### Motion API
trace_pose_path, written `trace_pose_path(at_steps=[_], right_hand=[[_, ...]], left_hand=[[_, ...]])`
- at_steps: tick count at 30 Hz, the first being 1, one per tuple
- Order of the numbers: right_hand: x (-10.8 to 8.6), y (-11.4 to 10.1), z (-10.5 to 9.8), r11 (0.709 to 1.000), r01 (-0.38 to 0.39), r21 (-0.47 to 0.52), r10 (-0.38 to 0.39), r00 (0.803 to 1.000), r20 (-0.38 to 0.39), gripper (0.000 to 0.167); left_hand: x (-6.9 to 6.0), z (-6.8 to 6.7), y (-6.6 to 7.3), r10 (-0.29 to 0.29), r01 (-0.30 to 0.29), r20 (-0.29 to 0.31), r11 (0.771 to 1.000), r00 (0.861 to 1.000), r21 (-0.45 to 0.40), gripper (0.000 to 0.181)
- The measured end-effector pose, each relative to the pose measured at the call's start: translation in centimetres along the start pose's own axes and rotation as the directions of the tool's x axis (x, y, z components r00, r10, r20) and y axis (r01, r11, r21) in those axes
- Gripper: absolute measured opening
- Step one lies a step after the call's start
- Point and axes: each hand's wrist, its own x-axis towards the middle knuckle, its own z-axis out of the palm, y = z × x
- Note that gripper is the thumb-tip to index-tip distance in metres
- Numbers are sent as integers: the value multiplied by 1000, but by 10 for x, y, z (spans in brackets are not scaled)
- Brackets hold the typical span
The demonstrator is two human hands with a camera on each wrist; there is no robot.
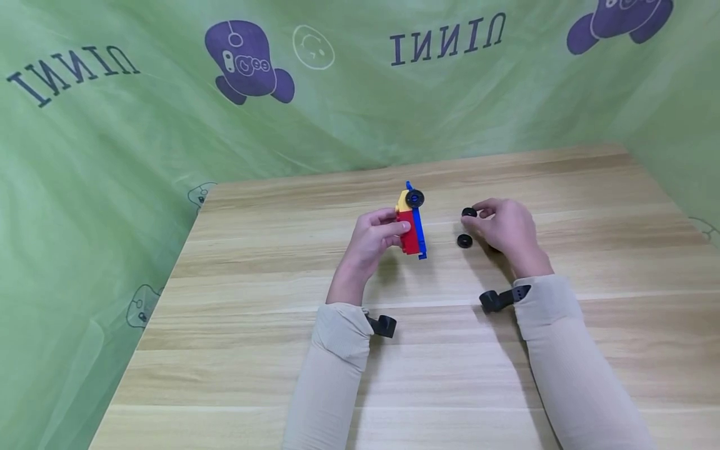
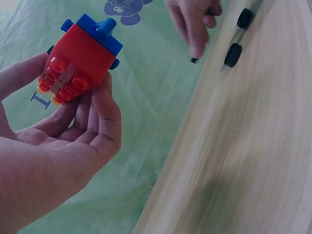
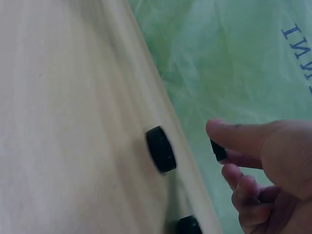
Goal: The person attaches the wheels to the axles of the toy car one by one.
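Observation:
My left hand [image 1: 367, 245] grips a toy vehicle of red, yellow and blue blocks [image 1: 409, 232], raised over the table with a black wheel [image 1: 414, 199] fitted at its yellow end. The left wrist view shows its red studs and blue underside [image 2: 80, 56] between thumb and fingers. To the right, my right hand [image 1: 509, 234] pinches a small black wheel [image 3: 218, 150] between thumb and forefinger. Beside that hand, one loose wheel [image 1: 464, 240] is on the tabletop, and another [image 1: 494, 249] is partly hidden under the hand; both show in the left wrist view.
The wooden table [image 1: 247, 350] ends at a far edge, where a green printed cloth [image 1: 349, 125] hangs behind and at the sides. Black wrist cameras are strapped at the left cuff [image 1: 384, 326] and right cuff [image 1: 492, 301].

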Motion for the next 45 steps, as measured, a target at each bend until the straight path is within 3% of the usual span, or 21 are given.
trace_pose_path(at_steps=[6, 15, 35, 45], right_hand=[[-4, -15, -7, 991, 27, 134, -22, 999, -39, 48], [-8, -30, -8, 976, 1, 216, 4, 1000, -23, 41], [-9, -37, -6, 956, 43, 290, -46, 999, 5, 39], [-11, -38, -7, 951, 153, 268, -157, 988, -9, 37]], left_hand=[[0, 0, 0, 1, -1, -13, 1000, 1000, -9, 40], [-1, -1, 1, 3, -4, -24, 1000, 1000, -21, 38], [0, 1, 0, -12, 10, -34, 999, 999, -42, 39], [2, 2, 0, 3, -7, -81, 999, 997, -53, 46]])
